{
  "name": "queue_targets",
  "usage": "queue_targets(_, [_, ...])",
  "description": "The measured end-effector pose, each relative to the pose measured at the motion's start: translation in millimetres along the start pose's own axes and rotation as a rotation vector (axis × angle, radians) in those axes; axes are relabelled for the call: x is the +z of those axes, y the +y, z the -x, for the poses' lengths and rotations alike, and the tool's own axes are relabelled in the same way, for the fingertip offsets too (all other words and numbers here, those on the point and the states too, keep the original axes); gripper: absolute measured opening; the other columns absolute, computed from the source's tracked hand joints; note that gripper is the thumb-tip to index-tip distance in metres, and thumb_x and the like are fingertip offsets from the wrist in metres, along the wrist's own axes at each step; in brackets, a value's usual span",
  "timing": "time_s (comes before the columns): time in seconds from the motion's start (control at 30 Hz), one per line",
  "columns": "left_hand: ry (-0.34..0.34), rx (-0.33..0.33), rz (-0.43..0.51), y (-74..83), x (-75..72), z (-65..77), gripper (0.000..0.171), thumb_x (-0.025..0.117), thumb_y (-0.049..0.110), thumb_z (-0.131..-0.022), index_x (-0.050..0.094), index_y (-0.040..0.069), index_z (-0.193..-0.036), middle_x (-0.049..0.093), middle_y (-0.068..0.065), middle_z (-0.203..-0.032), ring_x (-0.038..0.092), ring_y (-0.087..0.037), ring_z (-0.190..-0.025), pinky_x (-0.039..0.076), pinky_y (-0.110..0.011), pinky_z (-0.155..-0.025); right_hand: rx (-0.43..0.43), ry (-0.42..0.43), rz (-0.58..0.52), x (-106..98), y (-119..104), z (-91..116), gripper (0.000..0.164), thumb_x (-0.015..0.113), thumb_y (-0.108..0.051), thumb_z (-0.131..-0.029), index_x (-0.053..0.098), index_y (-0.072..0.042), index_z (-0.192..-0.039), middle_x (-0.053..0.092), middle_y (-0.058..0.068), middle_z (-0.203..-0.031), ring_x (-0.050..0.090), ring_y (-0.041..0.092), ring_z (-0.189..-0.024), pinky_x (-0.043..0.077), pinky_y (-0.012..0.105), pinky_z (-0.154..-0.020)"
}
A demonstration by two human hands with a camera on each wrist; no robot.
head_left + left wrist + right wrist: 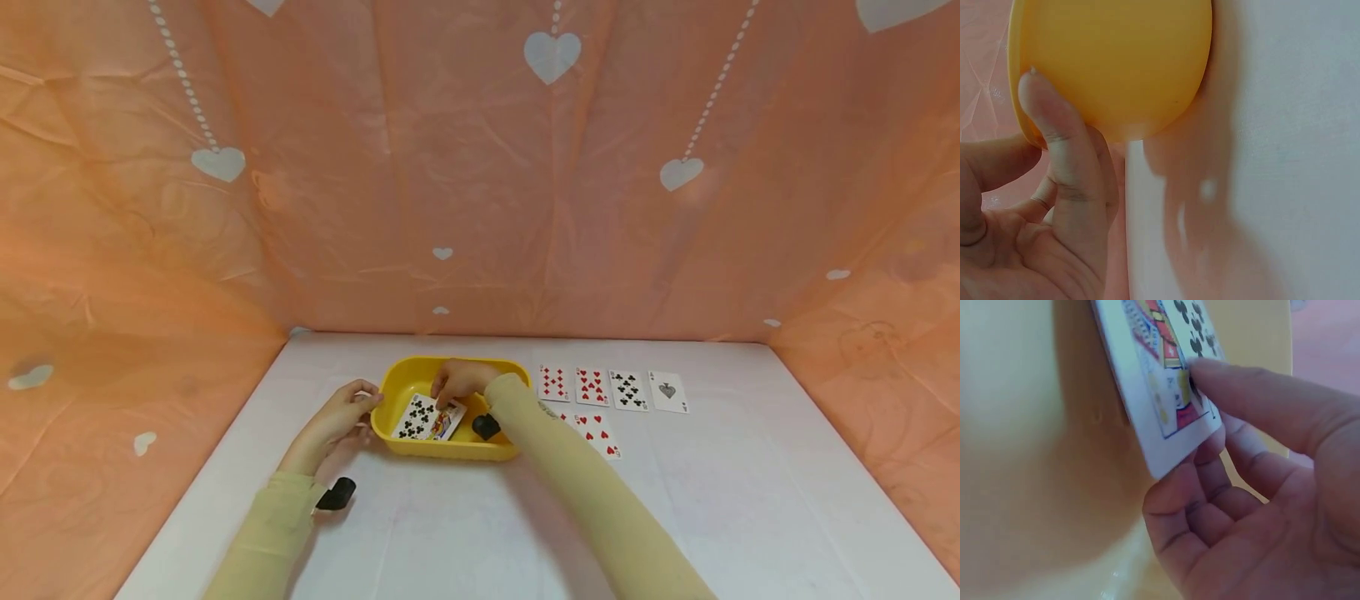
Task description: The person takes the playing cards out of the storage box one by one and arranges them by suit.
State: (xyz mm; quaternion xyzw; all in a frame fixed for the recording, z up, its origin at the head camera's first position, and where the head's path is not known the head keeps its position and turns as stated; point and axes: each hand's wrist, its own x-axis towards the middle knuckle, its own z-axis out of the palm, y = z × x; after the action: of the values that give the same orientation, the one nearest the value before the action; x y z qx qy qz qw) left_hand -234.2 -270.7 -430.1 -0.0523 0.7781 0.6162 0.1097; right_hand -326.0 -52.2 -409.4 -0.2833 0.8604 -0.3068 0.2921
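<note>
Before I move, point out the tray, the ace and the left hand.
Tray (450, 451): head view, on its near outer wall.
Ace (667, 391): head view, on the spade at the card's middle.
Left hand (334, 421): head view, on the middle of the hand.

From my end the head view looks evenly lit and fairly sharp, warm-toned across the orange sheet (480, 175), with faint soft shadows on the white table (750, 508). My left wrist feed shows the left hand (1054, 240) casting a broad, soft-edged shadow; my right one is hazier, the cards (1160, 381) slightly blurred, small glints on the yellow tray (1010, 456).
</note>
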Motion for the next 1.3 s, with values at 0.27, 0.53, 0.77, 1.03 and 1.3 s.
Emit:
queue_targets(0.27, [-0.003, 0.008, 0.002, -1.5, 0.3, -0.8, 0.023, 0.048, 0.014, -0.101, 0.043, -0.003, -0.115, 0.058, -0.01, -0.081, 0.054, -0.018, -0.058, 0.051, -0.033, -0.052, -0.002, 0.036, -0.022, -5, 2, 1, 0.01, 0.07, -0.003, -0.085, 0.067, 0.001, -0.093, 0.059, 0.0, -0.076, 0.051, 0.008, -0.065, 0.042, 0.018, -0.058])
queue_targets(0.53, [0.007, -0.016, -0.001, -0.9, -2.3, -0.4, 0.022, 0.047, 0.016, -0.102, 0.043, -0.001, -0.115, 0.058, -0.011, -0.084, 0.054, -0.018, -0.058, 0.051, -0.032, -0.054, -0.018, 0.038, -0.097, -11, 5, 3, 0.004, 0.065, -0.005, -0.089, 0.063, -0.002, -0.09, 0.057, 0.001, -0.077, 0.05, 0.011, -0.067, 0.043, 0.021, -0.061])
queue_targets(0.77, [-0.008, -0.006, 0.013, -2.1, -3.7, 0.1, 0.023, 0.048, 0.016, -0.102, 0.042, -0.002, -0.114, 0.057, -0.01, -0.082, 0.053, -0.019, -0.058, 0.051, -0.032, -0.052, -0.079, 0.063, -0.142, -24, 8, 15, 0.005, 0.063, -0.008, -0.092, 0.061, -0.004, -0.093, 0.057, 0.002, -0.084, 0.05, 0.019, -0.078, 0.044, 0.027, -0.07])
queue_targets(1.03, [-0.001, -0.018, 0.002, -3.1, -2.7, -2.7, 0.023, 0.047, 0.017, -0.102, 0.043, -0.001, -0.115, 0.056, -0.011, -0.084, 0.054, -0.02, -0.059, 0.051, -0.032, -0.054, -0.141, 0.115, -0.353, -49, 15, 42, 0.007, 0.058, -0.002, -0.093, 0.057, 0.004, -0.097, 0.067, 0.017, -0.094, 0.065, 0.033, -0.095, 0.054, 0.036, -0.08])
queue_targets(1.3, [-0.007, -0.016, -0.001, -2.3, -1.8, -5.1, 0.025, 0.048, 0.018, -0.102, 0.043, -0.002, -0.117, 0.056, -0.011, -0.084, 0.055, -0.019, -0.06, 0.051, -0.032, -0.055, -0.202, 0.223, -0.496, -72, 39, 88, 0.013, 0.057, 0.0, -0.093, 0.055, 0.006, -0.104, 0.064, 0.015, -0.092, 0.061, 0.041, -0.096, 0.047, 0.053, -0.09])
